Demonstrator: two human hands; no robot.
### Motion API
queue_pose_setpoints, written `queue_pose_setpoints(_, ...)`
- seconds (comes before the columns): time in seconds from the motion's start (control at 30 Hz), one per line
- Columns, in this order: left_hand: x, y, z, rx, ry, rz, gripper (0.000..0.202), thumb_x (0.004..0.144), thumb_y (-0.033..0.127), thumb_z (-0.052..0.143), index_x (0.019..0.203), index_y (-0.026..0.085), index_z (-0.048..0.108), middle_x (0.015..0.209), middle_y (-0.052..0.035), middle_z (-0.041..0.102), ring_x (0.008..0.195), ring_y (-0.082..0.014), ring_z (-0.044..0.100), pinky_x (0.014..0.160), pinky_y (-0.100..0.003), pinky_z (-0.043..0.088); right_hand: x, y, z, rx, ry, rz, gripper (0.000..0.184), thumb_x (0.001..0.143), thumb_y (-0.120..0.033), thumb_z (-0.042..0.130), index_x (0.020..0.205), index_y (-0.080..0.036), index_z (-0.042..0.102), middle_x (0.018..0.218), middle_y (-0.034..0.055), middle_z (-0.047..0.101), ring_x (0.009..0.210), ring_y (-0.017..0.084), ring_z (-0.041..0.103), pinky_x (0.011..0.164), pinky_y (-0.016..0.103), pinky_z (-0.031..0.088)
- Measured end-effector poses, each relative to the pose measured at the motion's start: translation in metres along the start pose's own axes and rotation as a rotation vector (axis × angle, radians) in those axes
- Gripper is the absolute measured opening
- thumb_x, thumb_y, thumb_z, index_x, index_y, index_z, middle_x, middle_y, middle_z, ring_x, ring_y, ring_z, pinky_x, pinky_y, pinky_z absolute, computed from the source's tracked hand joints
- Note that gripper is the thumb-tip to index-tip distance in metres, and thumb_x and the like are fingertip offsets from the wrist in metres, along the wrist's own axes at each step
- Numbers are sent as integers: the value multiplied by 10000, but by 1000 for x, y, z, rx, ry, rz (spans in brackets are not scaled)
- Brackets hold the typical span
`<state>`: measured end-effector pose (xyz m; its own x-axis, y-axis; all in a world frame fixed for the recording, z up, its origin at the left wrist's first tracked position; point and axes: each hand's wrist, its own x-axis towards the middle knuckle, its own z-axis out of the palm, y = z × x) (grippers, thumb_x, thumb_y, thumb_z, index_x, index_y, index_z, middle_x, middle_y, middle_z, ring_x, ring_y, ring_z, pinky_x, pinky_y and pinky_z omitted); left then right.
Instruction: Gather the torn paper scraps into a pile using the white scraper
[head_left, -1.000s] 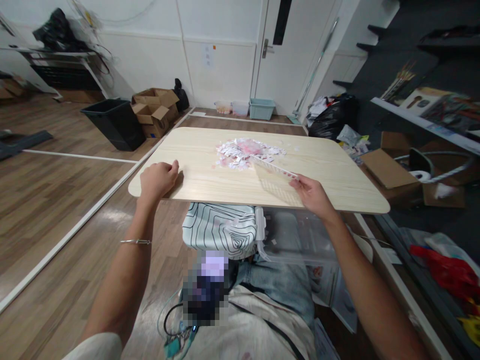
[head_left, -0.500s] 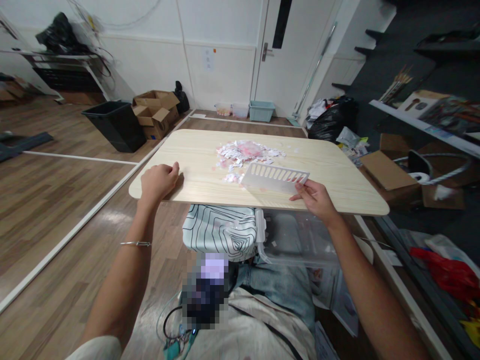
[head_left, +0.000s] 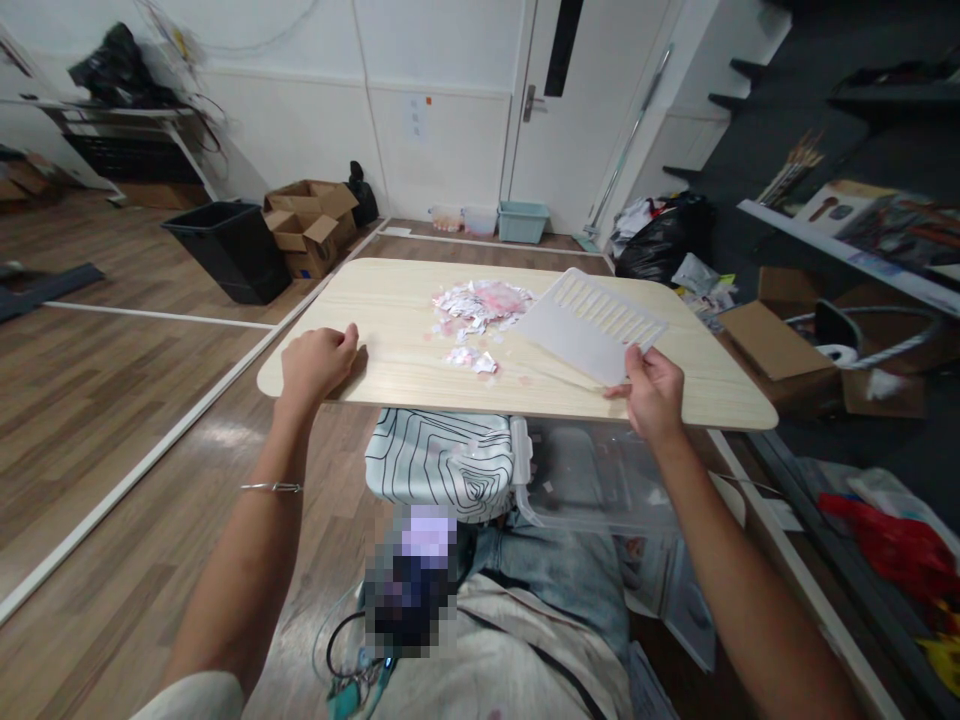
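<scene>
My right hand grips the near right corner of a thin white plastic panel with a row of slots. The panel is tilted above the right half of the pale wooden table. Just left of it lies a pile of white and pink paper scraps, with a smaller clump of scraps closer to me. My left hand rests, fingers curled in, at the table's left end; what is inside the curl, if anything, is hidden.
Below the table's front edge are a patterned pale fabric item and a clear plastic bin with a few scraps. Beyond the table, a black trash bin and cardboard boxes stand left. An open carton sits right.
My right hand has moved right and turned the panel, which now shows more of its face and stands away from the small clump. My left hand stays put.
</scene>
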<state>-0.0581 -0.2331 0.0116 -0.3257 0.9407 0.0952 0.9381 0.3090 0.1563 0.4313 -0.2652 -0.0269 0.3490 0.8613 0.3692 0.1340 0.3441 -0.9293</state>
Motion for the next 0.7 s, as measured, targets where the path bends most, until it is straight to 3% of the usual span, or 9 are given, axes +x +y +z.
queue_pose_setpoints(0.1,-1,1,-2,-11,-12,-7,811,1252,538,312,1286,118,1005,1418,-352,945,1430,-547,870,1099,-557,661,-1,0,2,-28,10,14,868,721,-1019,1041,1012,-225,846,871,7,765,625,163,684,374,276,660)
queue_pose_setpoints(0.23,-1,1,-3,-12,-15,-9,806,1250,537,312,1280,128,1005,1410,-347,948,1427,-543,874,1090,-553,660,0,-1,4,-52,41,19,740,778,-930,1021,915,-253,757,794,-25,671,580,144,605,349,260,613)
queue_pose_setpoints(0.47,1,0,-1,-14,-4,-4,805,1249,550,312,1245,143,1006,1389,-344,951,1409,-533,878,1074,-541,649,-3,2,6,-114,166,-74,711,866,-936,935,842,-321,578,744,-52,516,666,178,586,478,296,700)
queue_pose_setpoints(0.7,2,-2,1,-20,0,10,810,1241,556,307,1207,148,1006,1357,-350,952,1380,-535,879,1046,-552,638,-5,6,6,-201,238,-169,657,1005,-919,818,875,-331,554,764,-24,577,696,210,646,532,305,642)
